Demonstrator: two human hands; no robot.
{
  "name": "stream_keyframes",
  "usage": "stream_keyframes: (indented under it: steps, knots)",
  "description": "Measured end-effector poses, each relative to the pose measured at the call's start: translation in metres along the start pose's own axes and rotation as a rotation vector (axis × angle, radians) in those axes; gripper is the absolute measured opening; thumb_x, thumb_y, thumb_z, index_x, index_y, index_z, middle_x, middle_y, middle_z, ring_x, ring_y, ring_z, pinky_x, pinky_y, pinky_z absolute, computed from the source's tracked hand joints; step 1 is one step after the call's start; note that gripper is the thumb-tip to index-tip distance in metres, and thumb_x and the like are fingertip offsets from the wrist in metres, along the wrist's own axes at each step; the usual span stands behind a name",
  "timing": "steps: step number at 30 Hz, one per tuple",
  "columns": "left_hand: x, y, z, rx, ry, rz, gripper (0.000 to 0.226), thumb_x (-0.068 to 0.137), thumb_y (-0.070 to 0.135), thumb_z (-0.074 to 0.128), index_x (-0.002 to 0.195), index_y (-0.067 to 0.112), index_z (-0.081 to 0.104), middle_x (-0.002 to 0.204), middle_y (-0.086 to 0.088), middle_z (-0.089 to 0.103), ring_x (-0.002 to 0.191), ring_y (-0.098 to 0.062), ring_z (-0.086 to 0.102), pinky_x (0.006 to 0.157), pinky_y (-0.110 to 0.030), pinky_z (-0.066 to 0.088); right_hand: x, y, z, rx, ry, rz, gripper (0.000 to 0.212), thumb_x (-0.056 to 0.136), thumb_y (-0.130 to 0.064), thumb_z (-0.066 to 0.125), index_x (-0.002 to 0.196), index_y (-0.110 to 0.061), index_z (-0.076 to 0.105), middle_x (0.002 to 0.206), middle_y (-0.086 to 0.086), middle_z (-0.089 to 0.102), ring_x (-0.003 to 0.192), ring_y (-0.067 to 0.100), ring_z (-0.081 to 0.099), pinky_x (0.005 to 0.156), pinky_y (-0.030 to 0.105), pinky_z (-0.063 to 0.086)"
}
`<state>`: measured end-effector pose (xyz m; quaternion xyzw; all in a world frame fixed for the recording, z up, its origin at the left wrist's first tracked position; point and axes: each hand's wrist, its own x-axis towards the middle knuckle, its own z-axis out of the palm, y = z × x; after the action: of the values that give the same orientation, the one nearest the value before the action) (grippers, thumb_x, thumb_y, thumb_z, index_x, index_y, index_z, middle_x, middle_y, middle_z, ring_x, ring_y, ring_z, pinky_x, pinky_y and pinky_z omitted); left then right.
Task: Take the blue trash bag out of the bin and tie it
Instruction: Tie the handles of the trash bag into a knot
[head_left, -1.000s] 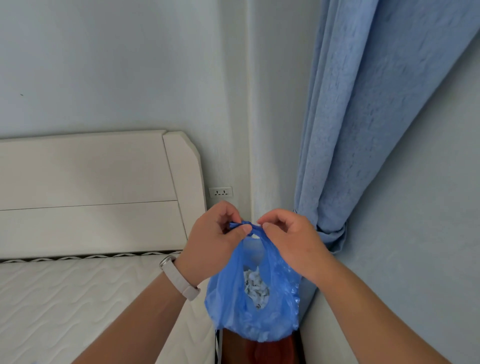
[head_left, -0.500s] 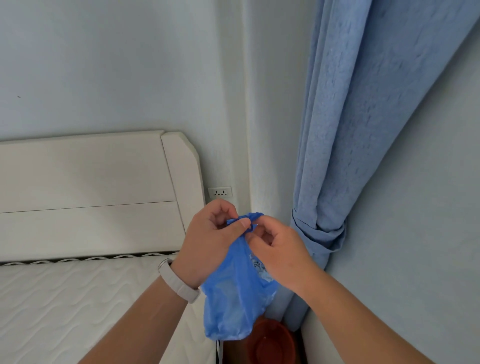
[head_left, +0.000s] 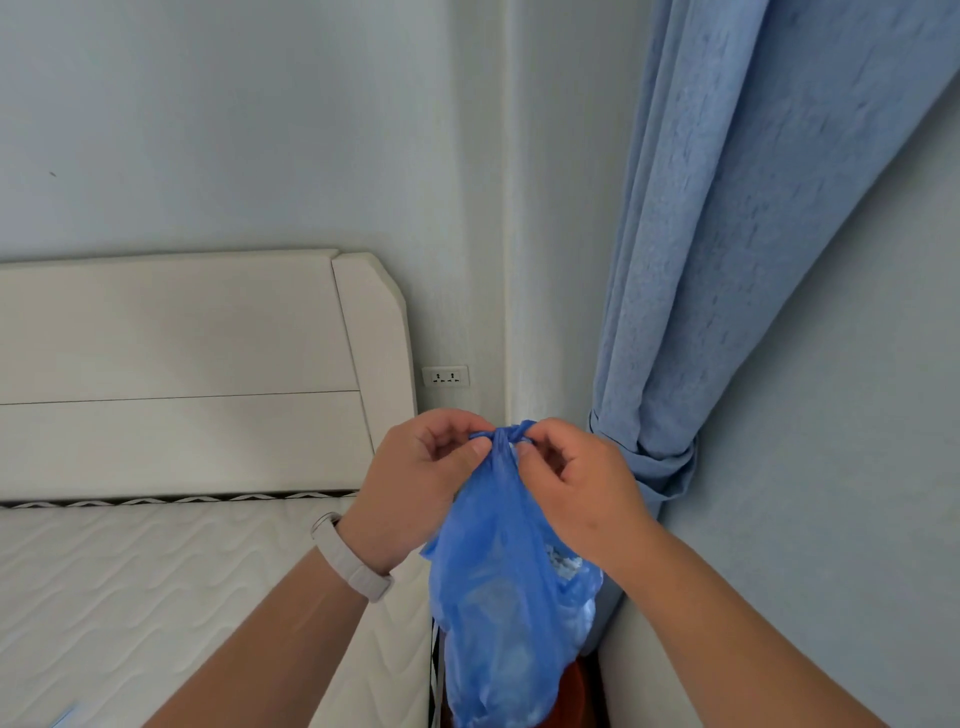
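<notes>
The blue trash bag (head_left: 498, 613) hangs in the air in front of me, thin and see-through, with white crumpled waste showing inside. Its top is gathered into a twisted bunch between my two hands. My left hand (head_left: 421, 478) pinches the bunch from the left with thumb and forefinger; a pale band sits on that wrist. My right hand (head_left: 576, 488) pinches the same bunch from the right. Under the bag a sliver of the red-brown bin (head_left: 574, 691) shows on the floor, mostly hidden by the bag.
A bed with a white quilted mattress (head_left: 156, 597) and cream headboard (head_left: 182, 374) fills the left. A wall socket (head_left: 445, 375) sits beside the headboard. A tied blue curtain (head_left: 727, 260) hangs in the corner on the right, close behind the bag.
The open handles seen a second ago have been drawn together and twisted into a tight bunch. The bag now hangs longer and narrower, covering most of the bin.
</notes>
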<state>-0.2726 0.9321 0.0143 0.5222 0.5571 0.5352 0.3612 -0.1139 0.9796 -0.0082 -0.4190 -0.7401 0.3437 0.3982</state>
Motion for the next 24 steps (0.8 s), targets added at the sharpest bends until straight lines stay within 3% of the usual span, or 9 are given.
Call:
stream_keyframes:
  steps: [3, 7, 12, 15, 18, 20, 24]
  knots:
    - [-0.001, -0.003, -0.001, 0.142, 0.01, 0.049, 0.015, 0.086, 0.006, 0.06, 0.083, 0.018, 0.068, 0.074, -0.003, 0.07, 0.069, -0.014, 0.063, 0.07, -0.031, 0.052, 0.001, 0.0, -0.004, -0.039, -0.003, -0.032, 0.021, 0.087, -0.023, 0.056, 0.066, -0.025, 0.053, 0.05, -0.009, 0.047, 0.043, 0.007, 0.037, 0.044, 0.028, 0.035]
    - [-0.003, -0.007, -0.001, 0.191, 0.036, 0.097, 0.016, 0.085, 0.008, 0.057, 0.078, 0.021, 0.062, 0.07, 0.0, 0.065, 0.065, -0.009, 0.058, 0.064, -0.021, 0.045, 0.001, 0.002, -0.008, -0.041, 0.001, -0.029, 0.022, 0.087, -0.02, 0.056, 0.065, -0.021, 0.053, 0.051, -0.01, 0.047, 0.045, 0.006, 0.037, 0.045, 0.029, 0.036]
    - [-0.004, -0.019, -0.017, 0.166, 0.097, 0.089, 0.009, 0.082, 0.013, 0.051, 0.078, 0.019, 0.056, 0.066, 0.007, 0.058, 0.065, -0.022, 0.056, 0.063, -0.017, 0.044, 0.008, 0.009, -0.015, -0.014, 0.086, 0.078, 0.024, 0.083, -0.011, 0.054, 0.06, -0.015, 0.053, 0.048, -0.009, 0.046, 0.044, 0.005, 0.037, 0.043, 0.018, 0.032]
    - [-0.008, -0.029, -0.028, 0.092, 0.159, 0.037, 0.006, 0.081, 0.015, 0.051, 0.079, 0.014, 0.057, 0.063, 0.011, 0.059, 0.063, -0.014, 0.058, 0.065, -0.022, 0.047, 0.012, 0.013, -0.017, 0.017, 0.154, 0.147, 0.02, 0.081, -0.01, 0.053, 0.06, -0.01, 0.053, 0.047, 0.002, 0.048, 0.046, 0.01, 0.04, 0.044, 0.026, 0.036]
    - [-0.014, -0.033, -0.035, 0.063, 0.198, 0.038, 0.007, 0.086, 0.007, 0.053, 0.08, 0.006, 0.056, 0.062, 0.004, 0.06, 0.059, -0.009, 0.057, 0.061, -0.018, 0.047, 0.014, 0.017, -0.018, 0.027, 0.172, 0.174, 0.018, 0.08, -0.01, 0.052, 0.063, -0.007, 0.054, 0.057, 0.02, 0.057, 0.048, 0.015, 0.043, 0.045, 0.032, 0.039]
    - [-0.017, -0.036, -0.039, 0.06, 0.242, 0.018, 0.014, 0.091, -0.004, 0.051, 0.081, 0.005, 0.056, 0.066, -0.005, 0.059, 0.057, -0.006, 0.057, 0.057, -0.017, 0.047, 0.015, 0.024, -0.019, 0.034, 0.19, 0.203, 0.018, 0.08, -0.012, 0.051, 0.063, -0.006, 0.052, 0.059, 0.024, 0.056, 0.049, 0.017, 0.043, 0.045, 0.032, 0.039]
    - [-0.016, -0.049, -0.05, 0.089, 0.316, -0.073, 0.018, 0.091, -0.004, 0.05, 0.08, 0.009, 0.056, 0.067, -0.006, 0.058, 0.055, -0.002, 0.057, 0.054, -0.018, 0.045, 0.016, 0.042, -0.02, 0.018, 0.234, 0.285, 0.024, 0.08, -0.013, 0.051, 0.058, -0.005, 0.048, 0.061, 0.027, 0.056, 0.05, 0.022, 0.048, 0.048, 0.035, 0.042]
